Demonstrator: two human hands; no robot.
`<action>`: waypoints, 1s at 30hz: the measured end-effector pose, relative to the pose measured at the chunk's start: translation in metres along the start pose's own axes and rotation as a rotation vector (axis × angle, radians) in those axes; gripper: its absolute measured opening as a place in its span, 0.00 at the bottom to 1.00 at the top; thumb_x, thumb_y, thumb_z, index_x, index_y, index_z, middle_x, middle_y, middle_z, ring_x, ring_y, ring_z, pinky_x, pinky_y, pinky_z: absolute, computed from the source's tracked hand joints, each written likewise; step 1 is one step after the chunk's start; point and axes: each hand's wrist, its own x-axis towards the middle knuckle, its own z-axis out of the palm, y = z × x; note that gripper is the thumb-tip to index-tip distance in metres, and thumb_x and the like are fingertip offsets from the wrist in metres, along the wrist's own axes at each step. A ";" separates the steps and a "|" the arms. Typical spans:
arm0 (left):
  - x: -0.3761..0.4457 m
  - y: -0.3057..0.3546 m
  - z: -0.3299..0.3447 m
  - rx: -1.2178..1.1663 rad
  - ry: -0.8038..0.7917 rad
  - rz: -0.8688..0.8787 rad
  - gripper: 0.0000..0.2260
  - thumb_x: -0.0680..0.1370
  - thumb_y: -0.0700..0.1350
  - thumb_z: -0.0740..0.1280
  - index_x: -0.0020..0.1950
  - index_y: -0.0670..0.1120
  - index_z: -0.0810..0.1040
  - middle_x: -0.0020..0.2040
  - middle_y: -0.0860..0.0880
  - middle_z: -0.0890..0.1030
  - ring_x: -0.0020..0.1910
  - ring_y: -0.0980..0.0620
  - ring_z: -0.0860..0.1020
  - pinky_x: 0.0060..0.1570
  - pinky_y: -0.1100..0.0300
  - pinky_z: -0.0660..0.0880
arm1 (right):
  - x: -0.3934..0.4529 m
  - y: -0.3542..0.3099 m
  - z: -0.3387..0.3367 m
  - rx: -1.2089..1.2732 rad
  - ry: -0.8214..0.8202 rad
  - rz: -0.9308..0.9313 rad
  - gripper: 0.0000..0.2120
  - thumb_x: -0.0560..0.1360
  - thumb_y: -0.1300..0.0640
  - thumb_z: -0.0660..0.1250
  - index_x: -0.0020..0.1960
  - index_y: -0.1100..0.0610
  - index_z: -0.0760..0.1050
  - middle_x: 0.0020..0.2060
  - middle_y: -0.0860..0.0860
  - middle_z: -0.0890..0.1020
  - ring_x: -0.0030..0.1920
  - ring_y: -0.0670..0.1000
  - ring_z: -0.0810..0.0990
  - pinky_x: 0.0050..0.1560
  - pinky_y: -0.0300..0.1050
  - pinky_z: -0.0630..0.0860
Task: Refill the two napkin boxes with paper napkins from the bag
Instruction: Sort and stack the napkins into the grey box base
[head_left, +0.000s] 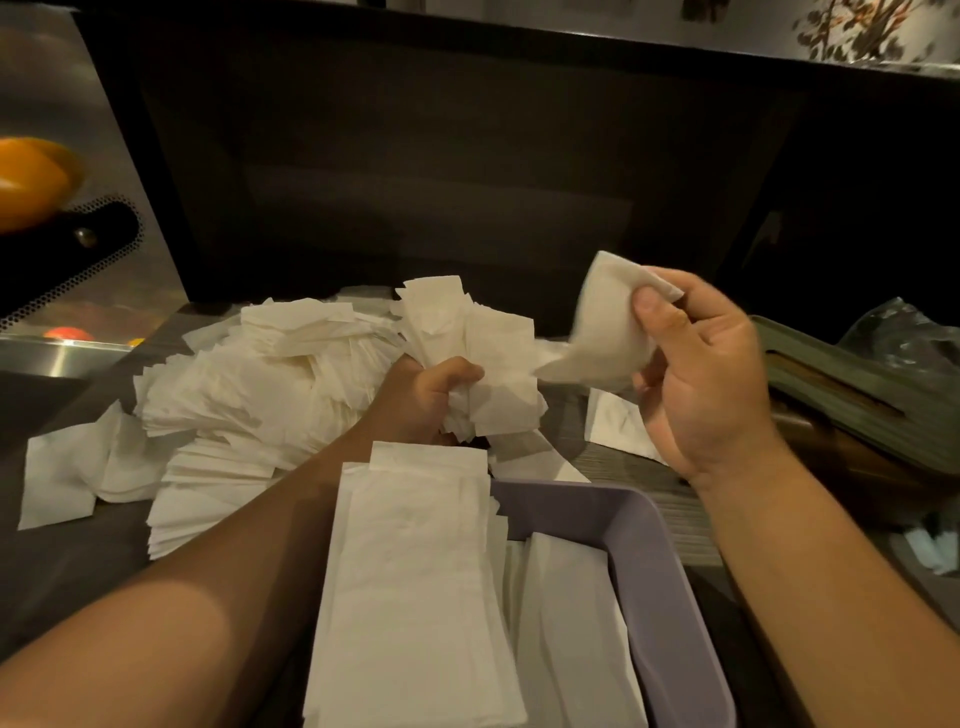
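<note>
A big heap of white paper napkins (249, 395) lies spread on the dark counter at centre left. My left hand (426, 400) is closed around a bunch of napkins (483, 358) lifted from the heap's right end. My right hand (701, 379) pinches a single napkin (608, 327) between thumb and fingers, up in the air right of the bunch. Below my hands stands a lilac napkin box (654, 566) with folded napkins inside, and a tall stack of napkins (415, 582) rests over its left side. A dark green napkin box (852, 395) stands at the right.
A crumpled clear plastic bag (904, 332) lies at the far right behind the green box. Loose napkins (618, 426) lie on the counter between the boxes. A steel appliance (67, 291) with an orange object stands at the left. A dark wall rises behind the counter.
</note>
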 end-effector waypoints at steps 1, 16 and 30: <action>0.000 -0.001 0.000 -0.020 -0.005 -0.004 0.05 0.77 0.42 0.68 0.43 0.41 0.80 0.44 0.43 0.82 0.49 0.39 0.81 0.51 0.44 0.79 | 0.001 0.002 -0.001 0.036 0.018 0.071 0.08 0.81 0.56 0.65 0.53 0.45 0.81 0.51 0.45 0.83 0.52 0.49 0.82 0.42 0.41 0.81; -0.001 -0.004 0.002 -0.174 -0.321 -0.022 0.07 0.80 0.41 0.62 0.55 0.49 0.77 0.50 0.49 0.85 0.59 0.41 0.79 0.63 0.45 0.74 | -0.001 0.043 0.014 -0.174 -0.027 0.523 0.18 0.78 0.50 0.71 0.66 0.51 0.76 0.55 0.48 0.84 0.45 0.47 0.86 0.33 0.34 0.79; -0.001 -0.003 0.003 -0.173 -0.344 0.072 0.24 0.61 0.46 0.75 0.57 0.52 0.76 0.51 0.52 0.85 0.58 0.44 0.80 0.62 0.45 0.75 | 0.007 0.049 0.001 0.192 0.111 0.541 0.31 0.66 0.48 0.76 0.68 0.49 0.76 0.60 0.52 0.84 0.60 0.58 0.84 0.58 0.63 0.81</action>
